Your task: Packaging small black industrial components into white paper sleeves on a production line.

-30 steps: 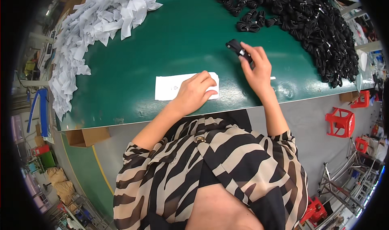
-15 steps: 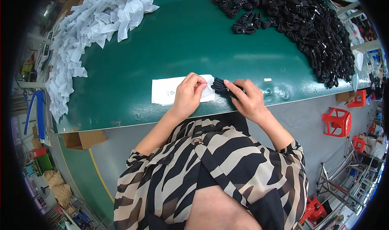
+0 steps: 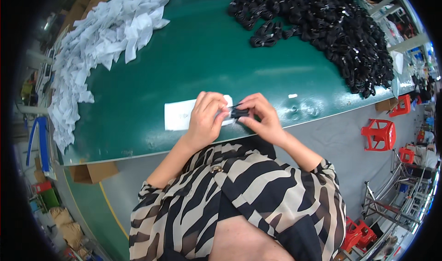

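Flat white plastic bags (image 3: 177,116) lie in a small stack near the table's front edge. My left hand (image 3: 205,120) is closed in a pinch at the right end of the top bag, by its mouth. From the right, my right hand (image 3: 264,118) grips a coiled black cable (image 3: 239,113) between thumb and fingers. The cable's left end meets the bag's mouth under my left fingertips. How far it reaches inside is hidden by my fingers.
A heap of white bags (image 3: 110,33) covers the table's left side. Many coiled black cables (image 3: 331,26) are piled at the far right. A small white piece (image 3: 293,96) lies on the green table (image 3: 184,68). Red stools (image 3: 380,134) stand on the floor to the right.
My right hand has brought the cable left against the bag's mouth and changed its hold, thumb now below. My left fingers remain at the bag's end. The whole view has shifted slightly.
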The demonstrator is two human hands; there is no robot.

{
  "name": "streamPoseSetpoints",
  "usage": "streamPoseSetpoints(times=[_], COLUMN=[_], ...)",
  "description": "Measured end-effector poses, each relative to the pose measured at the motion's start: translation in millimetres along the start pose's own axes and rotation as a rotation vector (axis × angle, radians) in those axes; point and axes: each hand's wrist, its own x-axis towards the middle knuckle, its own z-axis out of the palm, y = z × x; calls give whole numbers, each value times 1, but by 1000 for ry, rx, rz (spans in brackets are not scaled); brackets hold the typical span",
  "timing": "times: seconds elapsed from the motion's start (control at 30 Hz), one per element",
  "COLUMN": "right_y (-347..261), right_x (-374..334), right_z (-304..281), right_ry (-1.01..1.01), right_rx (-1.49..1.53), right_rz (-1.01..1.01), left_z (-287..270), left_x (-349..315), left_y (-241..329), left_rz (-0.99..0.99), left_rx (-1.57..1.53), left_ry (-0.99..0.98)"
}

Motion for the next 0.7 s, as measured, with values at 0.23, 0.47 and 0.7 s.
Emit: streamPoseSetpoints(times=[0.23,0.47,0.7], right_y=[4,-15,-25], right_x=[24,45,79], right_z=[11,24,16], right_ry=[103,44,191], right_rx=[385,103,85], right_rz=[-253,-251,-370], left_z=[-19,-19,-33], left_x=[12,23,56], left_y=[-6,-4,-20], left_rz=[-164,-229,-424], left_rx=[-156,-431,-804], left_ry=[90,60,240])
